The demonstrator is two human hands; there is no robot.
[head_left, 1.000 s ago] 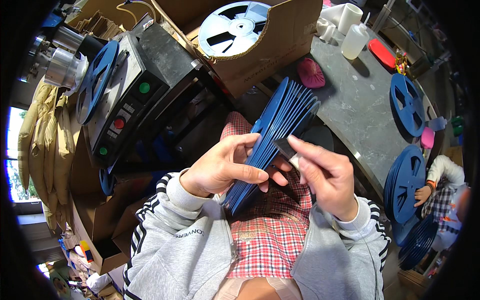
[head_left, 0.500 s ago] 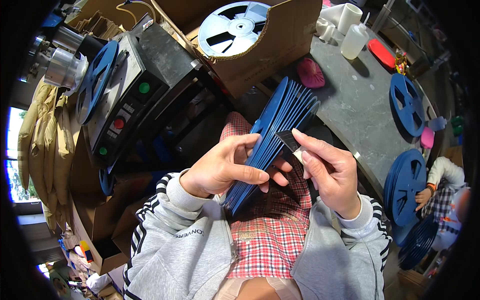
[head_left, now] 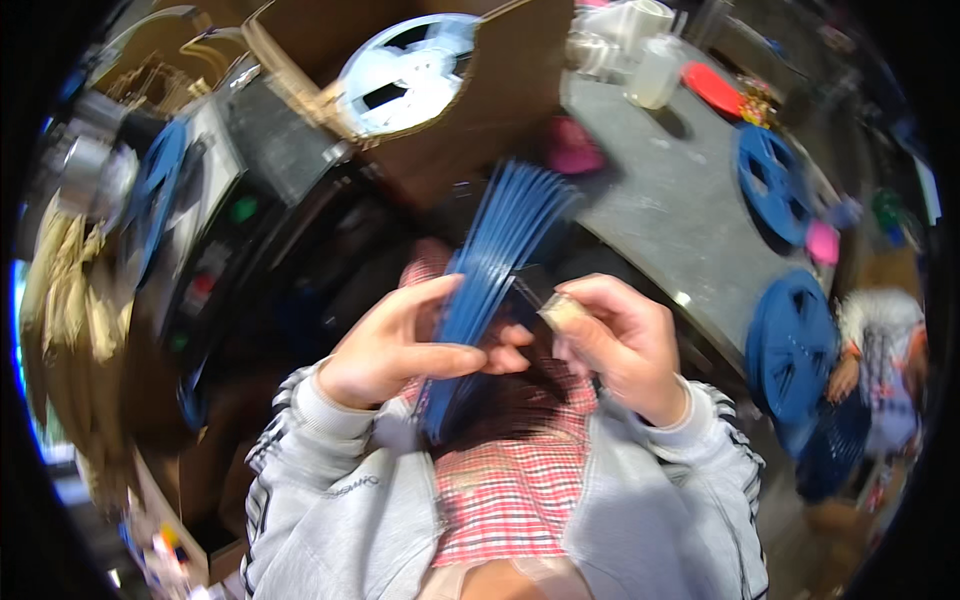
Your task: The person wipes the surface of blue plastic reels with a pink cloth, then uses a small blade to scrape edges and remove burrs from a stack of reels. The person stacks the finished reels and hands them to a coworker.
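Note:
A stack of thin blue reels (head_left: pixel 500 235) is held edge-up over my lap, blurred by motion. My left hand (head_left: pixel 385 345) grips it, thumb on the near side and fingers wrapped round the other. Between the thumb and fingers of my right hand (head_left: pixel 630 345) is a small flat tool (head_left: pixel 562 312) with a cream end and a dark, blade-like part. Its dark part lies close to the reels' right side; whether it touches them I cannot tell.
At the upper left stands a black machine (head_left: pixel 285 140) with coloured buttons and a blue reel on it. A cardboard box (head_left: pixel 440 160) holds a white reel (head_left: pixel 400 85). The grey table (head_left: pixel 640 200) carries bottles and blue reels (head_left: pixel 790 345). A co-worker's hand (head_left: pixel 843 380) is at the far right.
The whole view has shifted and blurred, with the surroundings sliding left. Both hands keep their grips. The reels look more edge-on, and more of the tool's cream end shows.

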